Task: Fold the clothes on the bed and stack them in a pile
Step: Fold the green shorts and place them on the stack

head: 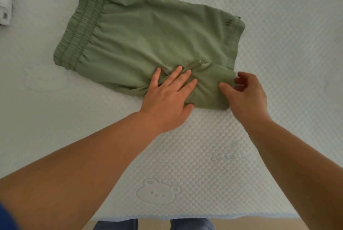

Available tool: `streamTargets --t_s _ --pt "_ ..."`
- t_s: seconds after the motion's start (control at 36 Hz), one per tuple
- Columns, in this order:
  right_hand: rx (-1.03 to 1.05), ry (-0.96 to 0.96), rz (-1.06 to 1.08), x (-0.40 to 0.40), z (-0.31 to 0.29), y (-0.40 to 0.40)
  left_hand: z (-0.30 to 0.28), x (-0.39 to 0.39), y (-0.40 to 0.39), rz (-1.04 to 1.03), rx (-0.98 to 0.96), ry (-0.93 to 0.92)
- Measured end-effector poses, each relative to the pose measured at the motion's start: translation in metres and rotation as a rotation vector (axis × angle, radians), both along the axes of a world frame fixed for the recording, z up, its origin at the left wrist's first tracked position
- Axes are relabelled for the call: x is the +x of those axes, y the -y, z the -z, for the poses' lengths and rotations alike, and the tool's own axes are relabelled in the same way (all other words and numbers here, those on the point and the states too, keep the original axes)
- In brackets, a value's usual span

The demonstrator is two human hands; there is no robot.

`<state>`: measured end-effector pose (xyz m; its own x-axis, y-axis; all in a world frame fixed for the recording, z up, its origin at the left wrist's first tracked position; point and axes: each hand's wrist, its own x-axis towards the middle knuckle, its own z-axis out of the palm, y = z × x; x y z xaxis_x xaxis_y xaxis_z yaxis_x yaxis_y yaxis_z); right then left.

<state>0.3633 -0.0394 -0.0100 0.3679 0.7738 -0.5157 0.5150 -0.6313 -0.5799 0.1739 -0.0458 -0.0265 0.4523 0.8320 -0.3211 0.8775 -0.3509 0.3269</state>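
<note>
Fingers (183, 76) of left hand (167, 96) spread flat on green shorts (148, 31), right hand (246, 90) pinching hem

1. I see the bed (204, 137), covered in a white quilted cover with a small bubble texture, filling most of the frame.
2. Embossed bear faces mark the cover at lower centre and at middle left; faint lettering sits at lower right.
3. Green shorts (148, 40) lie flat on it across the upper centre, elastic waistband toward the upper left.
4. A pale folded fabric (4, 1) rests at the upper left edge.
</note>
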Motion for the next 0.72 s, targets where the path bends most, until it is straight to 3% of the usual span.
streamTargets --t_s 0.11,0.22,0.42,0.5,0.64,0.72 --pt "-0.102 -0.108 0.077 -0.001 0.003 -0.022 0.0 0.004 0.004 -0.029 0.053 0.046" --pt "-0.163 -0.133 0.024 0.0 0.001 -0.038 0.001 0.004 0.002 -0.034 0.055 0.054" --pt "-0.122 -0.049 -0.041 -0.02 -0.003 -0.04 0.004 0.004 -0.003 -0.005 0.074 0.007" --pt "-0.116 -0.249 0.071 -0.023 -0.006 -0.04 0.003 0.004 -0.005 -0.059 0.046 0.051" --pt "-0.245 -0.796 0.282 -0.029 -0.019 -0.045 -0.011 0.002 -0.023 -0.244 -0.178 0.271" --pt "-0.151 -0.898 0.335 -0.042 -0.031 -0.052 -0.022 0.0 -0.04 -0.338 -0.382 0.356"
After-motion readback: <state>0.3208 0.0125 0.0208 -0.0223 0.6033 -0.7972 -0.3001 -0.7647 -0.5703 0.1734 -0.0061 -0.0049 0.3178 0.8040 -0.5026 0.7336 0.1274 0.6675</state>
